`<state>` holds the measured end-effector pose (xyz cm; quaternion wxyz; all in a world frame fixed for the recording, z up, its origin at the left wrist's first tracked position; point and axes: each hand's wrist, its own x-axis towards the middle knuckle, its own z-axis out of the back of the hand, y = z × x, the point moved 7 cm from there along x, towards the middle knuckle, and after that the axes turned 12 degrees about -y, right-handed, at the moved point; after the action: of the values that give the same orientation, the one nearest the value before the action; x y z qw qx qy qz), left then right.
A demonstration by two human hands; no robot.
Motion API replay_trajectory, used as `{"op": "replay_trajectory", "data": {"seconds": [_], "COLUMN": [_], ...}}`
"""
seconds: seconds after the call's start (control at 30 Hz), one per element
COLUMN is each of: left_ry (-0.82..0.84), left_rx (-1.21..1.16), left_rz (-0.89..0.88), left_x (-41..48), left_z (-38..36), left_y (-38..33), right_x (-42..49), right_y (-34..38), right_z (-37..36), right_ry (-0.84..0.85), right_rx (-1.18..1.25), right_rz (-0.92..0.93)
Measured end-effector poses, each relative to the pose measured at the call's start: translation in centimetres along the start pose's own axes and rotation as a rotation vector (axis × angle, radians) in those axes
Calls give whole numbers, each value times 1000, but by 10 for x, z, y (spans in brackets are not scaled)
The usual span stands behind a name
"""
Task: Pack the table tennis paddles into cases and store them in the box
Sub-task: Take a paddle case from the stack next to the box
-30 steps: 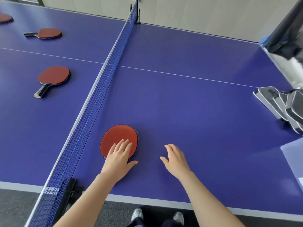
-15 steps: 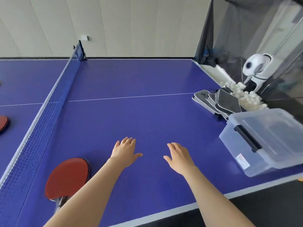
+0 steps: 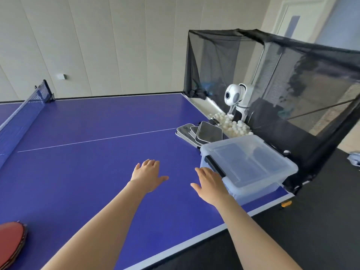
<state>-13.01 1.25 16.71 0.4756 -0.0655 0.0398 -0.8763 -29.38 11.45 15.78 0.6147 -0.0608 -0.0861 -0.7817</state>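
A clear plastic box [image 3: 251, 168] with its lid on and a black latch sits at the table's right end. Behind it lies a pile of grey paddle cases [image 3: 200, 132]. A stack of red paddles [image 3: 10, 240] shows at the lower left edge, partly cut off. My left hand [image 3: 149, 175] hovers over the blue table, fingers spread and holding nothing. My right hand [image 3: 210, 185] is open too, its fingers just short of the box's near latch side.
A white ball machine [image 3: 236, 99] stands inside a black catch net [image 3: 292, 78] past the table end, with several white balls [image 3: 231, 123] in its tray. The blue net [image 3: 21, 115] crosses the table at the left. Dark floor lies below the near edge.
My view has swung right, away from the paddles. Both open hands have travelled right across the table, and my right hand now reaches the box.
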Motion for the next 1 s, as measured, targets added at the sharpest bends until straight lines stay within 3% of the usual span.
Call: {"op": "replay_trajectory", "data": {"seconds": [0.47,1.0], "left_ry": [-30,-25], "left_rx": [-13,-109], "left_rz": [-105,-66], "left_x": [75,236], "left_z": [5,-37], "left_y": [-129,-161], "right_x": [13,142], "right_y": [-156,-265], "right_z": [40,3], "right_ry": [-49,-7], "right_rx": [-38,2], "right_rz": [-145,-207]}}
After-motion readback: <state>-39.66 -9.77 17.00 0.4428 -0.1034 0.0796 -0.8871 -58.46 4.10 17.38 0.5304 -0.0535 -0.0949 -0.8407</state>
